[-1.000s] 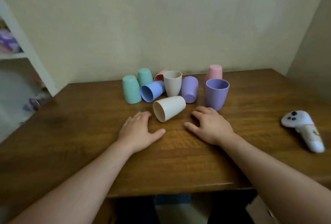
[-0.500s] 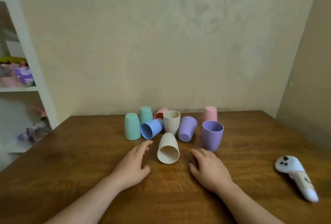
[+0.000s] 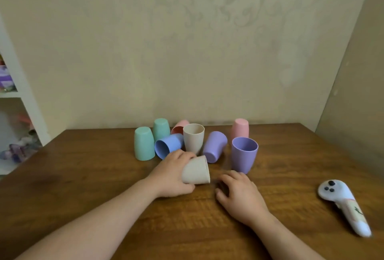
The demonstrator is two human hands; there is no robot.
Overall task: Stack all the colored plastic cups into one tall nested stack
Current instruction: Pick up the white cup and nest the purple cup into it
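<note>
Several pastel cups cluster at the back of the wooden table (image 3: 83, 176). My left hand (image 3: 172, 174) grips a beige cup (image 3: 196, 170) lying tilted near the front of the cluster. My right hand (image 3: 239, 195) rests flat on the table beside it, fingers apart, holding nothing. Behind stand an upright beige cup (image 3: 193, 138) and an upright purple cup (image 3: 244, 154). A blue cup (image 3: 167, 147), a second purple cup (image 3: 215, 146) and a coral cup (image 3: 179, 127) lie on their sides. Two mint cups (image 3: 143, 143) (image 3: 161, 128) and a pink cup (image 3: 240, 128) stand upside down.
A white handheld controller (image 3: 345, 201) lies on the table at the right. The wall runs close behind the cups and along the right side. A white shelf unit (image 3: 18, 93) with small items stands beyond the table's left edge.
My left hand has closed around the fallen beige cup and tipped it up off the table. My right hand stayed flat beside it. The camera view has tilted upward.
</note>
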